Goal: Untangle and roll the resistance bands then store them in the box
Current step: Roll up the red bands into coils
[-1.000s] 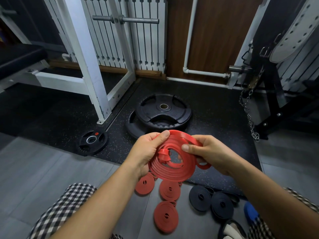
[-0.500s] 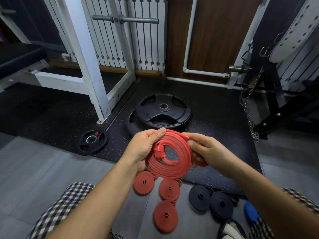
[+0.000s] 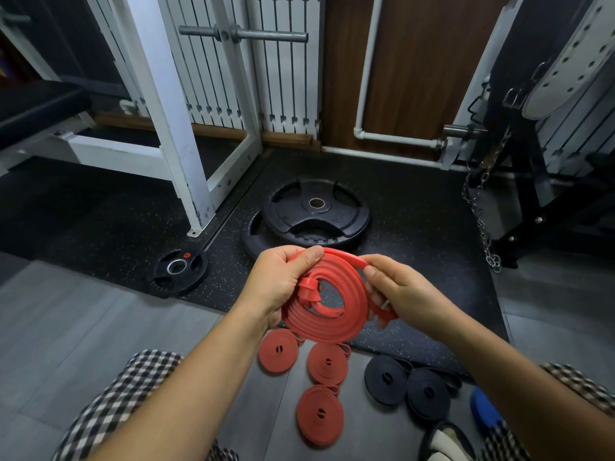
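Her left hand [image 3: 278, 287] clamped the red band [image 3: 327, 301] coil steady, so the right hand [image 3: 402, 294] beside it could pinch and wind the tail.

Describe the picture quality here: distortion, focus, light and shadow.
Head view: wide-angle distortion bows the white rack post and tilts the outer edges. Head view: the red band, the left hand and the right hand at centre are sharp, with no motion blur. Head view: the light is soft and even, with a dull sheen on the large weight plate; the bench at upper left falls dark.
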Action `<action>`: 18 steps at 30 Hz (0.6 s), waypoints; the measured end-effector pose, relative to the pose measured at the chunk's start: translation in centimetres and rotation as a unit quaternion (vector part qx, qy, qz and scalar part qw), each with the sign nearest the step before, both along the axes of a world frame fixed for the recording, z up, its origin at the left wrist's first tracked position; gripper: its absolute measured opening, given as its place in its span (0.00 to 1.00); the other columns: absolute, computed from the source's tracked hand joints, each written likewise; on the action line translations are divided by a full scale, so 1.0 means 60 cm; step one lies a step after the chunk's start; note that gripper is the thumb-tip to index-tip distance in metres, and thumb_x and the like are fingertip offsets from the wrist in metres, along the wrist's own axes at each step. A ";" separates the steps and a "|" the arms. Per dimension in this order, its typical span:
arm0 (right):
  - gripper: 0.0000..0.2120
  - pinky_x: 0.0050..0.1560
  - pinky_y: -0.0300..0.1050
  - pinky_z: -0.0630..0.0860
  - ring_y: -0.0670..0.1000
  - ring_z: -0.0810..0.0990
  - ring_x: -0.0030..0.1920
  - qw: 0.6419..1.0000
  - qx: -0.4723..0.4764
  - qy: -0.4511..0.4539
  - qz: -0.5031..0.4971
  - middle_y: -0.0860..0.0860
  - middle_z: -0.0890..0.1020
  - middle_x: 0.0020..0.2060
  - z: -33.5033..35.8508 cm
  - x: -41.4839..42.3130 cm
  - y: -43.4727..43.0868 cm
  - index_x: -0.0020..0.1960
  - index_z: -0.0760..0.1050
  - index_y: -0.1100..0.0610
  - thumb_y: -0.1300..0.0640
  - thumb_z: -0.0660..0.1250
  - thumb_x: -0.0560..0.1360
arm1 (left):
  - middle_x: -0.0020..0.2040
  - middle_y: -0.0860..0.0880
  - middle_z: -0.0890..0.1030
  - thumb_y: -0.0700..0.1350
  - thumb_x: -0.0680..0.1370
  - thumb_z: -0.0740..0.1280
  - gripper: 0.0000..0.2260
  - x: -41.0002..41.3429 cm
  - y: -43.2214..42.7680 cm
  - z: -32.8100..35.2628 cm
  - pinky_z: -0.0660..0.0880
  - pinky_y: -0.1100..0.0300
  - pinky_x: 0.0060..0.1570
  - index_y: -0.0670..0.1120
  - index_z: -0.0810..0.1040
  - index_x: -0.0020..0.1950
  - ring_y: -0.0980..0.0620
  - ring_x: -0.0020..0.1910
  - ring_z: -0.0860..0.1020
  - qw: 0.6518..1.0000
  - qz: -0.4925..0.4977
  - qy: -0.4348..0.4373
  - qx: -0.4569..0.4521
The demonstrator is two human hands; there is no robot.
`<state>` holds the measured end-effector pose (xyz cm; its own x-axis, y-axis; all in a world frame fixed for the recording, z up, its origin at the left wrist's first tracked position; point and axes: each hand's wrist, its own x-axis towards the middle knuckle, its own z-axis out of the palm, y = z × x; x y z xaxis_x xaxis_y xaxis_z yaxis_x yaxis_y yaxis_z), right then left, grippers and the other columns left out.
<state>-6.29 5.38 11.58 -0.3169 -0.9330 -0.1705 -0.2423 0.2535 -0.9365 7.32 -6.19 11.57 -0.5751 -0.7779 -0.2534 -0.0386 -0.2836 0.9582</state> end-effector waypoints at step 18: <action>0.09 0.28 0.36 0.66 0.41 0.68 0.24 0.999 0.010 -0.022 0.028 0.45 0.72 0.24 0.000 0.010 0.003 0.42 0.74 0.54 0.51 0.61 0.77 | 0.24 0.48 0.77 0.42 0.75 0.68 0.09 0.002 -0.002 0.007 0.74 0.66 0.25 0.39 0.78 0.36 0.55 0.22 0.74 1.000 0.029 0.005 0.011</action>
<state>-5.67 5.55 11.56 -0.2563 -0.9452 -0.2021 -0.2148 0.2596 -0.9415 7.44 -6.33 11.96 -0.5316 -0.8043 -0.2655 -0.0122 -0.3062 0.9519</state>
